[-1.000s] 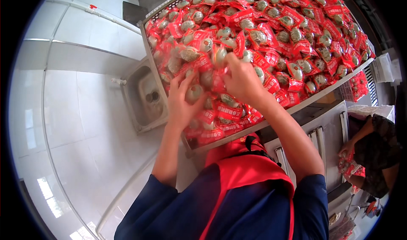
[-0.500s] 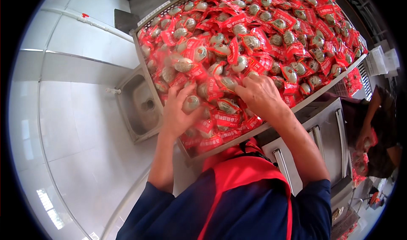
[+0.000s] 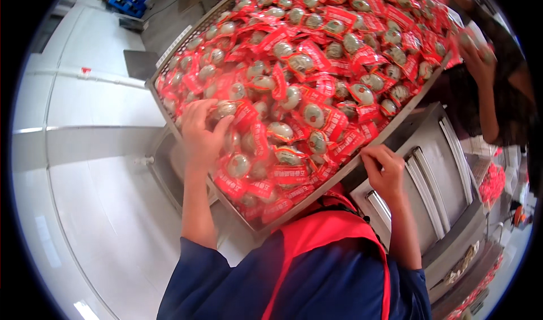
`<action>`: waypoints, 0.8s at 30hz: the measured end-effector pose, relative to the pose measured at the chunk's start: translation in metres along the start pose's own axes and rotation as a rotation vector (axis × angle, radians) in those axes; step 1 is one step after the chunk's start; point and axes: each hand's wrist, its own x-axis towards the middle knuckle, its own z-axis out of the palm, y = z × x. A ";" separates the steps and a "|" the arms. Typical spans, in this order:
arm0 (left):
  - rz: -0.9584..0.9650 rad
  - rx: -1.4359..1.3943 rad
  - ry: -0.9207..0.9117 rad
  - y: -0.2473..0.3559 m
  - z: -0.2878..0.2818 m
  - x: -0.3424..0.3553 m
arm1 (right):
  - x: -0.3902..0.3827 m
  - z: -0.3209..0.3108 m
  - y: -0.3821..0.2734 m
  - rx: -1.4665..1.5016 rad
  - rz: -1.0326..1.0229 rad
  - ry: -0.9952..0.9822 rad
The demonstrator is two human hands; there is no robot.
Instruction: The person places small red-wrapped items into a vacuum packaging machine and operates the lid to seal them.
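The packets (image 3: 314, 116) are wrapped in glossy, crinkled plastic, partly clear. The desk (image 3: 413, 103) is rimmed with dull, smooth metal; below its near edge, the cabinet (image 3: 436, 159) is faced with satin metal. The shirt (image 3: 220, 283) is made of matt cloth.

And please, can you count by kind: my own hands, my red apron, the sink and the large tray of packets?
Own hands: 2 (left hand, right hand)
Red apron: 1
Sink: 1
Large tray of packets: 1
Total: 5

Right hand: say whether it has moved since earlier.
Yes: the right hand moved rightward and back, from over the packets to the tray's near rim.
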 end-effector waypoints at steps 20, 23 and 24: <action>0.134 -0.352 -0.459 0.079 0.066 -0.002 | -0.141 0.007 0.027 0.381 0.634 0.215; 0.111 -0.367 -0.443 0.076 0.071 -0.006 | -0.161 0.005 0.026 0.381 0.659 0.227; 0.121 -0.359 -0.444 0.072 0.071 -0.005 | -0.167 0.003 0.024 0.338 0.671 0.211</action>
